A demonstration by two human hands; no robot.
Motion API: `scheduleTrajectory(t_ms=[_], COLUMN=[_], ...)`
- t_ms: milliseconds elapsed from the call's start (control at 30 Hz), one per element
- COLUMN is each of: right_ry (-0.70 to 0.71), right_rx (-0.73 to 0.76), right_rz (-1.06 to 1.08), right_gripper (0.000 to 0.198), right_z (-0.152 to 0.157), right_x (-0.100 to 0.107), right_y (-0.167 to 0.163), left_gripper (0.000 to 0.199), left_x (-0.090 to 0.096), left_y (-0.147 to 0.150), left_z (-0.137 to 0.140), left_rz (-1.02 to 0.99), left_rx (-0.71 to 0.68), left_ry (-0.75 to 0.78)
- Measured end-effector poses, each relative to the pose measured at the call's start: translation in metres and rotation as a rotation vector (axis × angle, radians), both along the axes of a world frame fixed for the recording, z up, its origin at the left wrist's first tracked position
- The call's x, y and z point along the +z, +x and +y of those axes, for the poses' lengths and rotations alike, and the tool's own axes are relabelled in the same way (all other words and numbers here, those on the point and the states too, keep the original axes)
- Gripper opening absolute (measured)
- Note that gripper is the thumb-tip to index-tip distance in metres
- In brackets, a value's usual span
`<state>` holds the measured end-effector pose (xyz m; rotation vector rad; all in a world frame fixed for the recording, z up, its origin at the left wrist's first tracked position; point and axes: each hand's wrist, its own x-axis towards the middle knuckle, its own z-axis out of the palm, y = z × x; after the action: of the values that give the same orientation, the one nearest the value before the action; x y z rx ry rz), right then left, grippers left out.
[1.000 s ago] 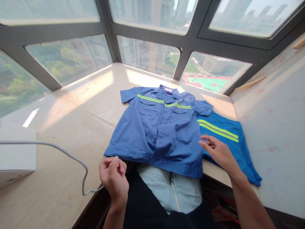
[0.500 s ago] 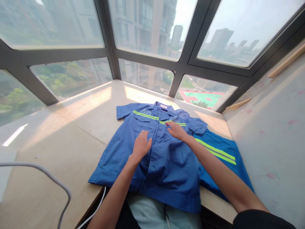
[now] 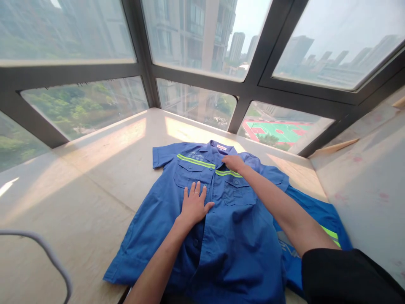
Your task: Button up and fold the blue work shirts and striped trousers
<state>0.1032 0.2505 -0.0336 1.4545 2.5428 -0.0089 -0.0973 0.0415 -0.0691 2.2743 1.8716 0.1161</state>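
Observation:
A blue short-sleeved work shirt (image 3: 240, 232) with yellow-green stripes across the chest lies spread face up, collar away from me. My left hand (image 3: 194, 206), a ring on one finger, rests flat on its front with fingers spread, just below the chest pocket and beside the button edge. At the collar's right flap, my right hand (image 3: 233, 162) has its fingers closed on the shirt cloth; the fingertips are partly hidden. Under the shirt's right side sticks out a second blue garment (image 3: 322, 211) with similar stripes, partly covered by my right arm.
The shirt lies on a pale, wide sill-like surface (image 3: 104, 177) below framed windows (image 3: 190, 80). A grey cable (image 3: 47, 249) curves over the left front. A patterned wall (image 3: 373, 181) bounds the right side.
My left hand has come down flat onto the shirt front, its fingers spreading. My right hand has moved up to the collar and closed on the cloth. The camera view has moved closer.

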Motion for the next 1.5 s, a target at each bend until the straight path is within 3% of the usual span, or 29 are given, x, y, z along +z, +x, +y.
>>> scheduleTrajectory(t_ms=[267,467,533,600,700,867,1067,1233,1367,1500], right_ry=[0.197,0.240,0.285,0.288,0.181,0.039,0.096,0.091,-0.046,-0.111], right_rx=[-0.242,-0.290,-0.219,-0.037,0.320,0.668,0.670,0.665,0.717,0.660], right_rz=[0.010,0.039,0.085,0.162,0.268,0.447,0.484,0.501,0.573,0.580], right_gripper=[0.038,0.045,0.048,0.048,0.045,0.045,0.046,0.048,0.057,0.053], right_z=[0.026,-0.004,-0.028,-0.056,-0.104,-0.170,-0.192,-0.206,-0.233,-0.253], right_x=[0.015,0.015,0.016,0.017,0.012,-0.013,-0.035,-0.030,-0.023,-0.022], right_y=[0.006,-0.008,-0.013,-0.017,-0.017,-0.006,0.013,0.009,-0.010,-0.024], left_gripper=[0.074,0.076,0.076,0.075,0.070,0.065,0.062,0.046,0.022,0.022], left_x=[-0.015,-0.019,-0.018,-0.016,-0.011,-0.012,-0.015,0.005,0.018,0.017], left_y=[0.008,0.018,0.019,0.017,0.010,-0.008,-0.029,-0.037,-0.033,-0.026], left_z=[0.002,0.014,0.019,0.023,0.022,-0.008,-0.048,-0.079,-0.105,-0.118], left_rz=[-0.016,-0.021,-0.020,-0.016,-0.007,0.040,0.046,-0.139,-0.379,-0.415], left_rx=[0.016,0.048,0.041,0.014,-0.037,-0.016,0.012,0.034,0.068,0.143], left_ry=[0.118,0.158,0.160,0.159,0.139,0.127,0.191,0.249,0.114,0.003])
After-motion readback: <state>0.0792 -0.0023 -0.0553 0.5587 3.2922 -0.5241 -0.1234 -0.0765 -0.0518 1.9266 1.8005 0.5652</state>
